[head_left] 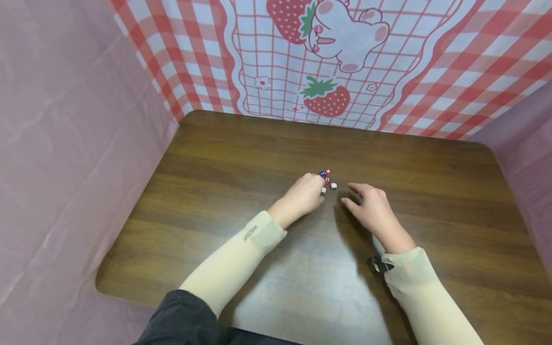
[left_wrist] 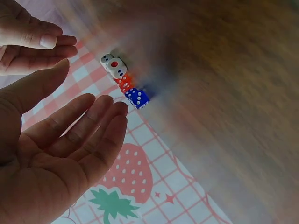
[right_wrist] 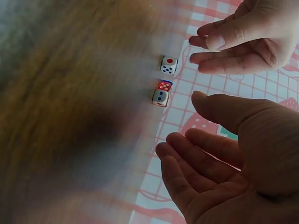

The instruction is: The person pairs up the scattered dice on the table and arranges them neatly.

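Several small dice lie in a loose cluster on the wooden tabletop. In the head view a blue die (head_left: 322, 174) and red dice (head_left: 327, 180) lie at the back, with one white die (head_left: 334, 185) and another white die (head_left: 323, 190) nearer. My left hand (head_left: 304, 192) is just left of them, partly covering the cluster's edge. Its fingers are loosely bent around nothing in the left wrist view, beside the blue die (left_wrist: 138, 98). To the right of the dice my right hand (head_left: 373, 208) hovers with thumb and fingers apart, holding nothing.
The brown wooden table (head_left: 241, 143) has rounded corners. A red-and-white checked cloth (head_left: 198, 62) with strawberries hangs behind its back edge. Pink cloth (head_left: 64, 143) hangs at the left side, and more at the right. A black strap buckle (head_left: 379, 264) sits at the right wrist.
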A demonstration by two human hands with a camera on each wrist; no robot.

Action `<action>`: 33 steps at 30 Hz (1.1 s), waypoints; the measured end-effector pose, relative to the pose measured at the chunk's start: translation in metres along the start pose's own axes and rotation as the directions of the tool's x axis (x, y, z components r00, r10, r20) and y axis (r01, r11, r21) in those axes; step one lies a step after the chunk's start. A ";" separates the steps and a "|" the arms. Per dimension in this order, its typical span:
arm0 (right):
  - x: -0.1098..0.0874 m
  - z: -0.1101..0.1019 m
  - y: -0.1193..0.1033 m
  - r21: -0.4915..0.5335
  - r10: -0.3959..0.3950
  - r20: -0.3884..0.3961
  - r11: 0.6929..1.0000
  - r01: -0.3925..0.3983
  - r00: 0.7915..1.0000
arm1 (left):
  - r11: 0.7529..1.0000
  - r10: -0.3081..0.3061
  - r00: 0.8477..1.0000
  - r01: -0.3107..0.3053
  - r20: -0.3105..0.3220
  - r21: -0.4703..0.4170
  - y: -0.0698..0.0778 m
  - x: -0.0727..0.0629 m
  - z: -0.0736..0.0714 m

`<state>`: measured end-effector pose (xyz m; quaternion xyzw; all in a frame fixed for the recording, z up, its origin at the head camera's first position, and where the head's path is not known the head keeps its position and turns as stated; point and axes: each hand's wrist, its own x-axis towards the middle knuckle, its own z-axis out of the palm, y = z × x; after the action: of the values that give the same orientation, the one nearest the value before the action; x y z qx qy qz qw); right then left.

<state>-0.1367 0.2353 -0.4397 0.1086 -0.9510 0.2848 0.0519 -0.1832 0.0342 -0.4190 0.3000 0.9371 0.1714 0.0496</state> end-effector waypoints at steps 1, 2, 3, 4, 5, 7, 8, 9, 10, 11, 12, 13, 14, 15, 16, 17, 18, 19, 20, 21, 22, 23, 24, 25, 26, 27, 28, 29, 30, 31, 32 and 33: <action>0.001 0.000 0.000 0.000 0.000 0.003 1.000 0.000 1.000 | 1.000 0.002 1.000 -0.002 -0.003 -0.002 0.000 0.002 0.001; 0.001 0.000 0.000 0.000 0.001 0.006 1.000 -0.001 1.000 | 1.000 0.004 1.000 -0.004 -0.004 -0.003 0.000 0.003 0.001; 0.002 0.000 0.000 -0.001 0.002 0.009 1.000 -0.002 1.000 | 1.000 0.002 1.000 -0.002 -0.006 -0.005 0.000 0.005 0.002; 0.003 0.000 0.001 0.001 0.003 0.011 1.000 -0.003 1.000 | 1.000 0.000 1.000 0.000 -0.005 -0.005 0.000 0.007 0.003; 0.003 0.000 0.001 0.001 0.004 0.012 1.000 -0.004 1.000 | 1.000 -0.005 1.000 0.005 -0.002 -0.004 0.000 0.008 0.003; 0.005 0.001 0.002 0.005 0.009 0.011 1.000 -0.009 1.000 | 1.000 -0.018 1.000 0.018 0.006 0.000 0.000 0.011 0.004; 0.005 0.001 0.003 0.008 0.011 0.007 1.000 -0.011 1.000 | 1.000 -0.021 1.000 0.021 0.009 0.009 0.000 0.013 0.005; 0.006 0.002 0.004 0.010 0.013 0.005 1.000 -0.013 1.000 | 1.000 -0.026 1.000 0.026 0.014 0.009 0.001 0.014 0.006; 0.006 0.002 0.005 0.013 0.016 0.002 1.000 -0.016 1.000 | 0.999 -0.028 0.999 0.028 0.018 0.015 0.001 0.015 0.007; 0.007 0.002 0.005 0.015 0.017 -0.002 1.000 -0.017 1.000 | 0.999 -0.029 0.999 0.029 0.018 0.026 0.002 0.017 0.007; 0.007 0.002 0.005 0.016 0.019 -0.004 1.000 -0.019 1.000 | 0.999 -0.030 0.999 0.029 0.018 0.035 0.003 0.018 0.008; 0.007 0.002 0.005 0.018 0.020 -0.005 1.000 -0.020 1.000 | 0.998 -0.031 0.999 0.030 0.017 0.046 0.004 0.020 0.009; 0.006 0.003 0.005 0.021 0.022 -0.005 1.000 -0.021 1.000 | 0.998 -0.035 0.999 0.034 0.019 0.055 0.004 0.021 0.010; 0.006 0.003 0.005 0.020 0.023 -0.004 1.000 -0.023 1.000 | 0.997 -0.040 0.999 0.039 0.021 0.063 0.005 0.022 0.010; 0.006 0.003 0.004 0.020 0.022 -0.003 1.000 -0.022 1.000 | 0.996 -0.046 0.999 0.044 0.021 0.079 0.005 0.023 0.011; 0.006 0.003 0.004 0.019 0.021 -0.003 1.000 -0.021 1.000 | 0.995 -0.052 0.998 0.049 0.024 0.090 0.006 0.024 0.012; 0.005 0.003 0.004 0.018 0.019 -0.002 1.000 -0.019 1.000 | 0.994 -0.061 0.998 0.058 0.027 0.095 0.006 0.025 0.012; 0.005 0.003 0.004 0.018 0.019 -0.003 1.000 -0.019 1.000 | 0.993 -0.069 0.997 0.065 0.031 0.101 0.006 0.026 0.013; 0.005 0.003 0.004 0.017 0.017 -0.005 1.000 -0.017 1.000 | 0.992 -0.075 0.997 0.071 0.034 0.105 0.006 0.026 0.013; 0.005 0.002 0.003 0.015 0.015 -0.007 1.000 -0.015 1.000 | 0.991 -0.080 0.996 0.075 0.036 0.109 0.006 0.027 0.014; 0.005 0.002 0.004 0.014 0.015 -0.010 1.000 -0.015 1.000 | 0.991 -0.083 0.996 0.078 0.038 0.112 0.006 0.027 0.014; 0.005 0.002 0.004 0.014 0.015 -0.014 1.000 -0.015 1.000 | 0.990 -0.084 0.996 0.079 0.038 0.113 0.006 0.028 0.015; 0.005 0.001 0.004 0.014 0.017 -0.015 1.000 -0.017 1.000 | 0.990 -0.085 0.996 0.081 0.037 0.114 0.006 0.028 0.015; 0.005 0.000 0.005 0.014 0.018 -0.018 1.000 -0.017 1.000 | 0.990 -0.086 0.996 0.082 0.038 0.114 0.006 0.028 0.016; 0.005 0.000 0.005 0.013 0.018 -0.018 1.000 -0.018 1.000 | 0.990 -0.087 0.995 0.081 0.040 0.115 0.006 0.028 0.016; 0.005 -0.001 0.005 0.012 0.019 -0.018 1.000 -0.019 1.000 | 0.990 -0.086 0.995 0.081 0.040 0.116 0.006 0.029 0.017; 0.005 -0.001 0.006 0.012 0.020 -0.019 1.000 -0.020 1.000 | 0.990 -0.086 0.995 0.081 0.041 0.117 0.006 0.029 0.017; 0.005 -0.001 0.006 0.011 0.021 -0.018 1.000 -0.020 1.000 | 0.990 -0.087 0.995 0.082 0.043 0.116 0.006 0.029 0.017; 0.004 -0.001 0.006 0.010 0.022 -0.017 1.000 -0.022 1.000 | 0.990 -0.087 0.995 0.081 0.045 0.116 0.006 0.029 0.017; 0.004 -0.001 0.007 0.010 0.022 -0.018 1.000 -0.022 1.000 | 0.990 -0.088 0.995 0.083 0.047 0.114 0.006 0.029 0.018; 0.004 -0.001 0.007 0.009 0.023 -0.018 1.000 -0.023 1.000 | 0.990 -0.087 0.995 0.081 0.048 0.115 0.006 0.029 0.018; 0.005 -0.001 0.007 0.010 0.024 -0.020 1.000 -0.024 1.000 | 0.990 -0.086 0.995 0.080 0.047 0.115 0.006 0.029 0.018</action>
<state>-0.1428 0.2410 -0.4416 0.0946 -0.9503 0.2909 0.0574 -0.2001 0.0611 -0.4337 0.2674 0.9553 0.1083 0.0640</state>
